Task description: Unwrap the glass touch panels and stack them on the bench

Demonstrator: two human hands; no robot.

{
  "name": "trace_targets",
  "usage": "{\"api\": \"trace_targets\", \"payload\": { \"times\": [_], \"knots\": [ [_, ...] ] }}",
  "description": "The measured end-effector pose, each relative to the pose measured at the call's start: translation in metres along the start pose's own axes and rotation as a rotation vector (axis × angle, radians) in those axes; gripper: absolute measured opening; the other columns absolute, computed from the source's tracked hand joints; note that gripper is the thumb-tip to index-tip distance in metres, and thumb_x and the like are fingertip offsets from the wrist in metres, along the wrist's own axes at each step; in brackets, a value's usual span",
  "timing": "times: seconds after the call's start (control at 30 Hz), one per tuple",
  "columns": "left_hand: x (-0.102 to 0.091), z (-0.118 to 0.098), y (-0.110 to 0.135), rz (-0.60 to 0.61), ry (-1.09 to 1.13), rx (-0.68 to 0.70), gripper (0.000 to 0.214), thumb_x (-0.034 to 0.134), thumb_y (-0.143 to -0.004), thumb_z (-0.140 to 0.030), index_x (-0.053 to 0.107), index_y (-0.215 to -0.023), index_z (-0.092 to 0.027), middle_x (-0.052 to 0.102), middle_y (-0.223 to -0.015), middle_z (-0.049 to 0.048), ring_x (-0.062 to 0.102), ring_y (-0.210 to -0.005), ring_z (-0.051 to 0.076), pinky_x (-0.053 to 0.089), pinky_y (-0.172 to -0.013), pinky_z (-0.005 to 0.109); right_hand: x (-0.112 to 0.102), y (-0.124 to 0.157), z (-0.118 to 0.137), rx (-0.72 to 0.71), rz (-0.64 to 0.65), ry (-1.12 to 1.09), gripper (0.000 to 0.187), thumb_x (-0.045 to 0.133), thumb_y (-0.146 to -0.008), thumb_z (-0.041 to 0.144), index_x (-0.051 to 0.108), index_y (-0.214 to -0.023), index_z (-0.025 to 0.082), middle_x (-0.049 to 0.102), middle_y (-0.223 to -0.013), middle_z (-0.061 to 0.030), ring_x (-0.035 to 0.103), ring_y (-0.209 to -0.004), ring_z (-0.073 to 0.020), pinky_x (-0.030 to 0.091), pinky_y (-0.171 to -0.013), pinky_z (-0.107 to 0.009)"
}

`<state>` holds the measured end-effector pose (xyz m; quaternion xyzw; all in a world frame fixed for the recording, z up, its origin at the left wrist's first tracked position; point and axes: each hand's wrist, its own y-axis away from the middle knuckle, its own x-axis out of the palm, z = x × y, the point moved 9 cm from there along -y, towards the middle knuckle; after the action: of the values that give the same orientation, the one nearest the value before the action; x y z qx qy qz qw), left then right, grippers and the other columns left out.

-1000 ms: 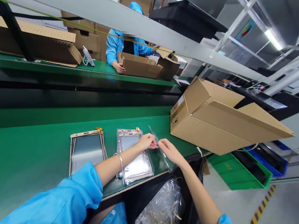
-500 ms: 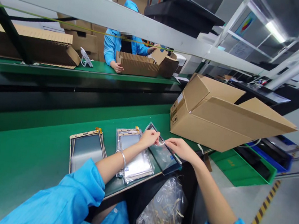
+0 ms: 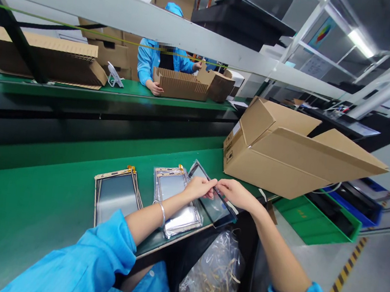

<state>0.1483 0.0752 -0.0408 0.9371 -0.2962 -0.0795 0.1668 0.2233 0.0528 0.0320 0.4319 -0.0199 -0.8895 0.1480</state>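
Observation:
A dark-bordered glass panel (image 3: 216, 211) lies aslant at the bench's front edge, its lower corner jutting past it. My left hand (image 3: 202, 188) reaches across it with fingers pinched together. Close against the left fingertips, my right hand (image 3: 237, 194) is also pinched, at the panel's right edge. What sits between the fingertips is too small to tell. A pale strip (image 3: 233, 207) shows along the panel's edge below my right hand. Beside my left wrist, which wears a bangle, is a stack of framed panels (image 3: 180, 222) in clear film; more framed panels (image 3: 117, 198) lie farther left.
An open cardboard box (image 3: 281, 161) stands right of the panels on the green bench (image 3: 30, 211). Below hangs a clear bag (image 3: 212, 281) holding pale strips. Green crates (image 3: 316, 227) stand on the floor at right. Across the bench, a person (image 3: 148, 64) handles a slotted carton (image 3: 181, 85).
My left hand has shifted slightly right and down along the panel, so its fingertips now meet those of my right hand. My right hand stays nearly in place.

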Motion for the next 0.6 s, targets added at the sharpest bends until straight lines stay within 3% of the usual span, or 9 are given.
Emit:
{"api": "trace_targets", "payload": {
  "times": [0.2, 0.6],
  "knots": [
    [0.001, 0.000, 0.005, -0.030, -0.004, -0.011, 0.030, 0.055, -0.091, -0.036, 0.059, -0.110, -0.014, 0.063, -0.106, 0.0072, 0.063, -0.088, 0.019, 0.054, -0.076, 0.038, 0.003, -0.001, -0.004, 0.013, 0.019, -0.034, 0.020, 0.042, -0.078, 0.029, 0.056, -0.070, 0.017, 0.057, -0.065, -0.0010, 0.053, -0.058, -0.0138, 0.046, -0.054, -0.025],
    [0.002, -0.002, 0.012, -0.023, 0.050, -0.048, 0.031, 0.055, -0.091, -0.034, 0.057, -0.116, -0.015, 0.061, -0.113, 0.0086, 0.062, -0.094, 0.021, 0.053, -0.080, 0.040, 0.003, 0.001, -0.005, 0.044, 0.026, -0.109, 0.027, 0.047, -0.079, 0.039, 0.057, -0.069, 0.016, 0.054, -0.063, 0.0000, 0.053, -0.057, -0.0133, 0.051, -0.054, -0.026]
  ]
}}
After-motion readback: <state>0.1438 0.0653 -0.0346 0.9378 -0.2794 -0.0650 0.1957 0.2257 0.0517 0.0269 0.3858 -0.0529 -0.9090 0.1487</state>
